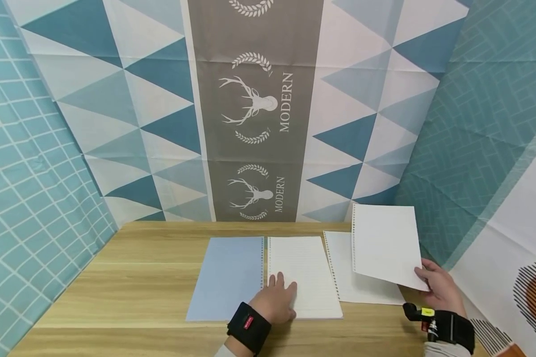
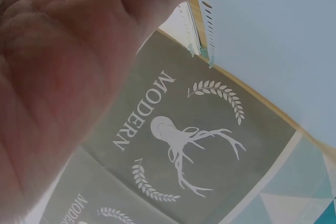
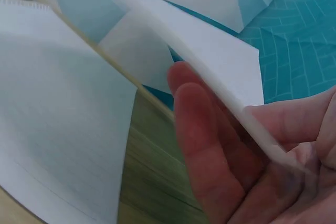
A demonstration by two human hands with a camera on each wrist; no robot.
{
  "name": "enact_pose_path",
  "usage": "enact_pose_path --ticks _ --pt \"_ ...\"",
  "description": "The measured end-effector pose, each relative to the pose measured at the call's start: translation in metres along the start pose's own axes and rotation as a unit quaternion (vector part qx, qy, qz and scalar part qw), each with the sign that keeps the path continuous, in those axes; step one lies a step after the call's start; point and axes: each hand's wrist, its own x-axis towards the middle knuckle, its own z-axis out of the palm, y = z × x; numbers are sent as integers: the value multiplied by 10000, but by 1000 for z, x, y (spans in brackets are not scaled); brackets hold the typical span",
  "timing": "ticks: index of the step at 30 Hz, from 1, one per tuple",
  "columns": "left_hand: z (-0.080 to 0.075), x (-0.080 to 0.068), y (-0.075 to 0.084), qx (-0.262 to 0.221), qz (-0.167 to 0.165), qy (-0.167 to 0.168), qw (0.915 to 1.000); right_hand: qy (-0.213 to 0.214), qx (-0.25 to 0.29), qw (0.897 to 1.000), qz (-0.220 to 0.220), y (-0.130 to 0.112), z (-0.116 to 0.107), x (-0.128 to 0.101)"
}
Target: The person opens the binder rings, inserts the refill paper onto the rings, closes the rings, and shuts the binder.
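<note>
My right hand [image 1: 439,285] pinches a white punched sheet [image 1: 386,243] by its lower right edge, thumb on the front and fingers behind. The sheet is raised at a tilt over another white punched sheet [image 1: 366,292] on the table. In the right wrist view the held sheet [image 3: 210,51] runs between thumb and fingers. With fingers spread, my left hand [image 1: 274,300] rests on the lower left of a lined white page stack [image 1: 308,277]. Left of it lies a light blue punched cover [image 1: 232,277]. The left wrist view hides most of that hand's fingertips.
The wooden table [image 1: 152,287] extends left of the blue cover. A patterned cloth [image 1: 254,114] with deer prints hangs behind the table, with teal cloths [image 1: 31,148] at the sides. Each wrist wears a black band [image 1: 249,327].
</note>
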Motion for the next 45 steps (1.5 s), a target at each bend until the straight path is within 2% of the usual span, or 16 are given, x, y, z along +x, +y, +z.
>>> enact_pose_path --ticks 3,10,13,17,21,29,38,45 --pt "-1 1 -2 -87 -1 -46 10000 -273 320 9991 45 2 -2 0" --pt "-2 1 -4 -112 -32 -59 9999 -343 586 9977 -72 4 4 -1" --pt "-2 1 -4 -97 -73 -73 9999 -460 615 9968 -212 7 10 0" --pt "-2 2 -4 -72 -102 -85 9999 -605 210 9967 -507 13 22 8" --pt "-1 1 -4 -56 -97 -102 9999 -431 -316 9975 -452 18 32 16" --pt "-2 0 -4 -25 -61 -116 9999 -80 -766 9966 -284 19 30 19" --pt "-3 0 -3 -41 -80 -91 9999 78 -566 9979 -300 16 26 15" --pt "-3 1 -6 -300 -62 -156 9994 52 -481 9985 -254 14 30 13"
